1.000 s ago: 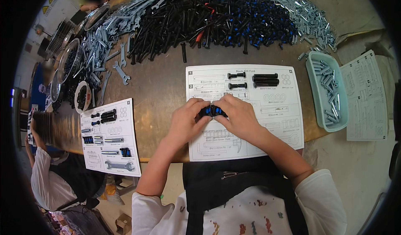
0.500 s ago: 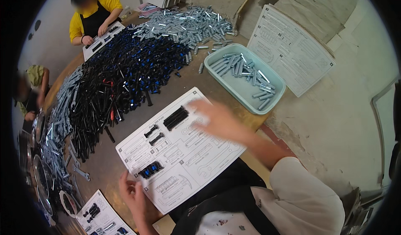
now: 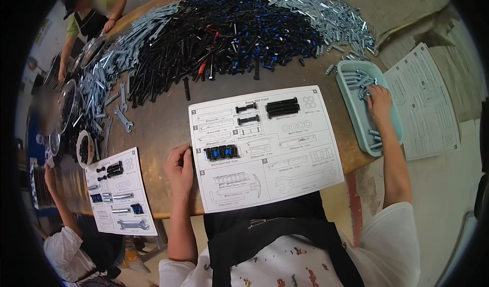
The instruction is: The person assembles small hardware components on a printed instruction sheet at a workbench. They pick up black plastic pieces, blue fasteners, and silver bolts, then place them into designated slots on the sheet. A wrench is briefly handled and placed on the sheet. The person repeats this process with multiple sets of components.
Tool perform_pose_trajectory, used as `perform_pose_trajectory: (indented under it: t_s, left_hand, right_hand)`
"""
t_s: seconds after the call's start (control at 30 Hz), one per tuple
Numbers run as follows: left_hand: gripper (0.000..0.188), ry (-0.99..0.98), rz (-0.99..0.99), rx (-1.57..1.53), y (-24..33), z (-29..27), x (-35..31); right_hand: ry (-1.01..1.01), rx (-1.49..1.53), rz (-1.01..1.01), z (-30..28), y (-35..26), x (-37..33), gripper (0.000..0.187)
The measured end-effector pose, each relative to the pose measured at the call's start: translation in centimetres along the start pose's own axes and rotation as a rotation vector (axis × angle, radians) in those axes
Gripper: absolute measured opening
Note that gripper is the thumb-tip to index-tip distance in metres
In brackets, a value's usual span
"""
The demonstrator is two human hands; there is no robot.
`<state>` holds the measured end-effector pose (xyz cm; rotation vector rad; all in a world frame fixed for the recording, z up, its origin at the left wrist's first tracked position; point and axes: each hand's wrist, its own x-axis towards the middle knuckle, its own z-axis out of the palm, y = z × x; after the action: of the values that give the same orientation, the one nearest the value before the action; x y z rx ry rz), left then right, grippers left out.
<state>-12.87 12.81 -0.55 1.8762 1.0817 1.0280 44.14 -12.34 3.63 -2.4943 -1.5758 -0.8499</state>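
Observation:
My right hand point(image 3: 379, 103) reaches down into a pale green plastic tub point(image 3: 348, 108), fingers bent and closed around silver metal sleeves point(image 3: 359, 81) at the heap's near side; how many they hold is hidden. By the left edge of a printed parts sheet point(image 3: 275, 149), my left hand point(image 3: 179, 170) rests with its fingers curled in, nothing showing in them. On the sheet lie long black bolts point(image 3: 282, 107), two short black bolts point(image 3: 248, 119) and a row of black bolts with blue threads point(image 3: 221, 152), each group over its drawing.
Across the table lie heaps of black bolts point(image 3: 178, 47), silver sleeves point(image 3: 341, 19) and wrenches point(image 3: 122, 118). A second filled parts sheet point(image 3: 121, 195) lies at left beside a co-worker point(image 3: 66, 251). Another person point(image 3: 94, 19) works at the far left. Printed sheets point(image 3: 428, 103) stand behind the tub.
My right hand has moved from above the parts sheet into the tub. My left hand's fingers have curled in. The view has turned, so the sheet appears straighter.

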Motion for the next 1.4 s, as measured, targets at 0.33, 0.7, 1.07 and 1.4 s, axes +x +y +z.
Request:
perform_pose_trajectory:
  t_s: [0.33, 0.7, 1.07, 1.4]
  left_hand:
    - [0.015, 0.064, -0.002, -0.006, 0.5, 0.4, -0.4]
    - [0.014, 0.054, -0.085, -0.092, 0.0, -0.3, -0.7]
    - [0.014, 0.028, -0.139, -0.165, -2.0, -0.4, -1.0]
    - [0.015, 0.146, -0.285, -0.314, -2.2, 0.3, 0.4]
  right_hand:
    - [-0.336, 1.353, 0.055, -11.2, -27.3, 5.8, 0.017]
    - [-0.137, 0.954, -0.426, -8.5, -38.6, 5.2, 0.005]
    - [-0.121, 0.968, -0.533, -7.8, -35.5, 6.4, 0.015]
    - [-0.274, 0.645, 0.221, 4.5, -16.1, 19.7, 0.059]
